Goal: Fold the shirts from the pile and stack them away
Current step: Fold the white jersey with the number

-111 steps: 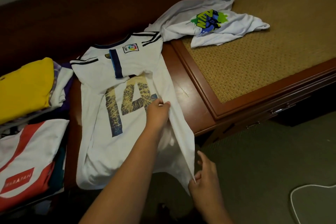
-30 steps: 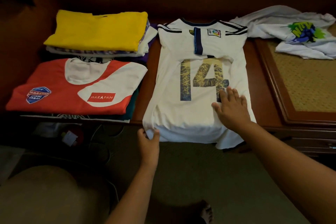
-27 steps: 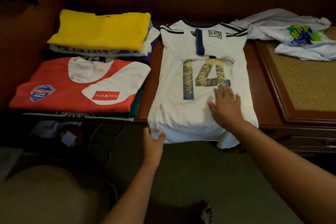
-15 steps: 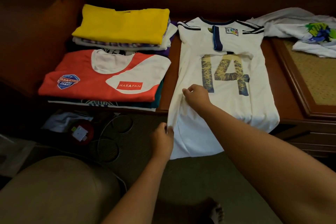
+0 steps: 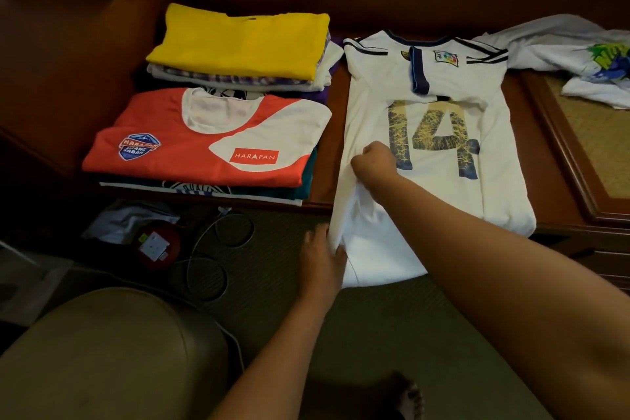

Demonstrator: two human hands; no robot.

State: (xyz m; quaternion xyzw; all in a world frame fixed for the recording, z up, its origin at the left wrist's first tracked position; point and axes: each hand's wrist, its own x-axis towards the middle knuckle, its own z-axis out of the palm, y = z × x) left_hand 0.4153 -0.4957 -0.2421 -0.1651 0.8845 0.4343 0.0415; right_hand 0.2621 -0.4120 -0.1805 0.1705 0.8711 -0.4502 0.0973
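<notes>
Nearest me, my left hand (image 5: 322, 257) pinches the hanging lower-left hem of the white number-14 football jersey (image 5: 439, 153). Just beyond it, my right hand (image 5: 373, 160) grips a raised fold on the same edge, beside the printed number. The jersey lies on the brown wooden bench (image 5: 518, 119), its hem overhanging; I judge the slippery fabric could slide off if pulled unevenly. No containers are visible. Left of my hands, a folded red-and-white shirt (image 5: 204, 140) and a folded yellow shirt (image 5: 242, 39) top two stacks; far right lies a crumpled white printed shirt (image 5: 559, 44).

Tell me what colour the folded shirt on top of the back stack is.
Yellow: the folded shirt, seen in the head view.
</notes>
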